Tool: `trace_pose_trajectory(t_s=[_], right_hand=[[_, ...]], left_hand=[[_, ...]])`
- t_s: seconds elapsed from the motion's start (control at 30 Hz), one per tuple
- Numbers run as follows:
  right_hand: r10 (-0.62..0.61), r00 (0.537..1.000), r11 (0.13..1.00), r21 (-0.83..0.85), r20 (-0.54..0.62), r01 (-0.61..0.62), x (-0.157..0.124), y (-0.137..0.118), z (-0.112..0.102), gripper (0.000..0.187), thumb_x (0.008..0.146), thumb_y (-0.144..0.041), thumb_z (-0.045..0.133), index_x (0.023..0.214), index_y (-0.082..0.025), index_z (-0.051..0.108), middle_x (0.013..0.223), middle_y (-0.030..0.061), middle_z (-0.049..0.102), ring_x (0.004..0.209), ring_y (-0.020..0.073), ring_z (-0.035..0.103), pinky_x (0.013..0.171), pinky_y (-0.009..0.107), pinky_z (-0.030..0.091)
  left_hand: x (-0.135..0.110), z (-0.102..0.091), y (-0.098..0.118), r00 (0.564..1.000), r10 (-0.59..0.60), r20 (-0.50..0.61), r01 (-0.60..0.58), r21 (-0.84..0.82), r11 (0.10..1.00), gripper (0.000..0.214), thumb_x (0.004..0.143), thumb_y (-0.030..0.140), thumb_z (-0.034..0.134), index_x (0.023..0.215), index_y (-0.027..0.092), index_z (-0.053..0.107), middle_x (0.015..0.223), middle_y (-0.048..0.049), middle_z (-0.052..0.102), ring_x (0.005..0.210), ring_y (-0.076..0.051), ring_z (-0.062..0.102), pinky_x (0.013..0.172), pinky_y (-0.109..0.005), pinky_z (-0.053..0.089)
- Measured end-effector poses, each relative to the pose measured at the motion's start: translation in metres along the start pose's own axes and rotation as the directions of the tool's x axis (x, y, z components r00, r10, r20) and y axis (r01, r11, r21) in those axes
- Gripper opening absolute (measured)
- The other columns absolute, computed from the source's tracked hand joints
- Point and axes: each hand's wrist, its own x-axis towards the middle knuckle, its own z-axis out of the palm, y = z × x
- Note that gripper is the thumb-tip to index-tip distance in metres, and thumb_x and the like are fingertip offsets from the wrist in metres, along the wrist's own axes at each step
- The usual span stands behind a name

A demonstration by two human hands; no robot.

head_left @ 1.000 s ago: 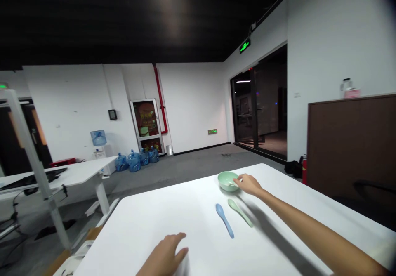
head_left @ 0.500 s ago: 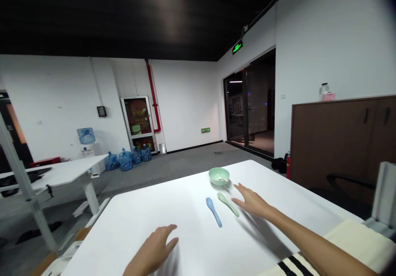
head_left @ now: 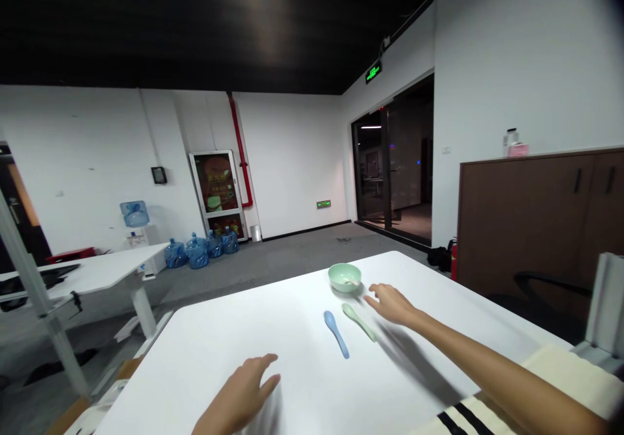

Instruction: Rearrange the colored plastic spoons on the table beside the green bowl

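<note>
A light green bowl (head_left: 341,276) stands upright on the white table (head_left: 234,318), with a pale utensil (head_left: 351,283) partly visible inside it. My right hand (head_left: 390,302) hovers just right of the bowl, thumb and fingers apart, holding nothing. In front of the bowl lies a green spoon (head_left: 359,322), its handle end toward me. Left of that spoon rests a blue spoon (head_left: 336,334), roughly parallel to it. My left hand (head_left: 246,389) is over the table's near left part, open, apart from both spoons.
Cream cloth with black stripes (head_left: 536,370) lies at the near right. Beyond the table's right side stands a brown cabinet (head_left: 517,220). Another white table (head_left: 107,269) and several blue water bottles (head_left: 197,253) are at the left.
My right hand has moved slightly farther from me, closer to the bowl's right side. The left hand, the bowl and both spoons stay in place.
</note>
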Motion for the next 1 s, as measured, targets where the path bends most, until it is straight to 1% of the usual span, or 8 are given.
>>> trace_pose_trajectory(t_s=[0.13,0.23,0.37,0.47,0.63,0.77,0.9,1.0], right_hand=[[0.060,0.998,0.995,-0.076,-0.006,-0.060,0.046,-0.010,-0.010,0.044,0.087,-0.048,0.047,0.108,-0.016,0.068,0.109,0.0153,0.069,0.107,0.0268,0.061,0.082,0.029,0.041],[0.112,0.994,0.984,-0.138,0.002,-0.111,0.080,-0.016,-0.008,0.038,0.084,-0.046,0.051,0.101,-0.018,0.070,0.106,0.0147,0.070,0.103,0.0278,0.063,0.076,0.030,0.042],[0.157,0.987,0.970,-0.194,0.038,-0.147,0.116,-0.016,0.009,0.032,0.080,-0.040,0.054,0.093,-0.017,0.071,0.104,0.0148,0.070,0.097,0.0274,0.065,0.072,0.030,0.043],[0.199,0.978,0.962,-0.202,0.067,-0.182,0.133,-0.011,0.027,0.033,0.077,-0.040,0.058,0.096,-0.016,0.070,0.106,0.0151,0.069,0.097,0.0278,0.066,0.072,0.030,0.045],[0.238,0.967,0.955,-0.203,0.092,-0.215,0.151,0.002,0.053,0.048,0.073,-0.046,0.062,0.109,-0.015,0.066,0.111,0.0151,0.068,0.101,0.0292,0.064,0.074,0.031,0.047],[0.246,0.964,0.959,-0.170,0.105,-0.226,0.156,0.007,0.065,0.051,0.072,-0.045,0.064,0.113,-0.015,0.065,0.115,0.0163,0.066,0.103,0.0293,0.064,0.076,0.032,0.047],[0.241,0.963,0.961,-0.166,0.117,-0.220,0.157,0.007,0.067,0.043,0.074,-0.040,0.064,0.109,-0.015,0.067,0.113,0.0163,0.067,0.101,0.0270,0.065,0.075,0.030,0.046],[0.231,0.967,0.965,-0.154,0.104,-0.213,0.155,0.003,0.060,0.036,0.078,-0.039,0.060,0.103,-0.015,0.069,0.108,0.0160,0.068,0.096,0.0257,0.066,0.071,0.028,0.045]], left_hand=[[0.001,0.001,-0.002,1.000,-0.010,0.015,0.010,0.012,1.000,0.058,0.087,0.058,0.040,0.137,0.028,0.049,0.136,-0.0054,0.056,0.125,-0.025,0.050,0.105,-0.038,0.038],[0.001,0.002,-0.003,1.000,-0.021,0.022,0.021,0.016,1.000,0.058,0.087,0.059,0.041,0.137,0.030,0.049,0.136,-0.0047,0.056,0.124,-0.026,0.050,0.105,-0.039,0.038],[0.001,0.002,-0.001,1.000,-0.023,0.014,0.023,0.023,0.999,0.057,0.087,0.058,0.041,0.136,0.031,0.049,0.135,-0.0047,0.057,0.123,-0.025,0.051,0.105,-0.039,0.038],[0.001,0.000,0.001,0.999,-0.031,0.014,0.031,0.018,0.999,0.056,0.087,0.058,0.041,0.136,0.031,0.050,0.134,-0.0042,0.058,0.122,-0.025,0.052,0.105,-0.038,0.039],[0.002,-0.002,0.002,0.999,-0.036,0.017,0.036,-0.003,0.999,0.056,0.086,0.058,0.043,0.135,0.031,0.051,0.132,-0.0046,0.059,0.121,-0.026,0.053,0.104,-0.038,0.039],[0.003,-0.003,0.004,0.998,-0.059,0.038,0.060,-0.011,0.998,0.058,0.086,0.060,0.042,0.135,0.032,0.051,0.133,-0.0050,0.058,0.121,-0.027,0.053,0.104,-0.039,0.039],[0.005,-0.002,0.003,0.997,-0.065,0.041,0.066,-0.021,0.998,0.059,0.086,0.063,0.041,0.136,0.032,0.050,0.134,-0.0049,0.057,0.122,-0.028,0.052,0.104,-0.041,0.038],[0.006,0.001,0.000,0.998,-0.056,0.035,0.057,-0.026,0.998,0.060,0.085,0.064,0.042,0.135,0.032,0.050,0.133,-0.0046,0.058,0.121,-0.028,0.052,0.104,-0.040,0.038]])
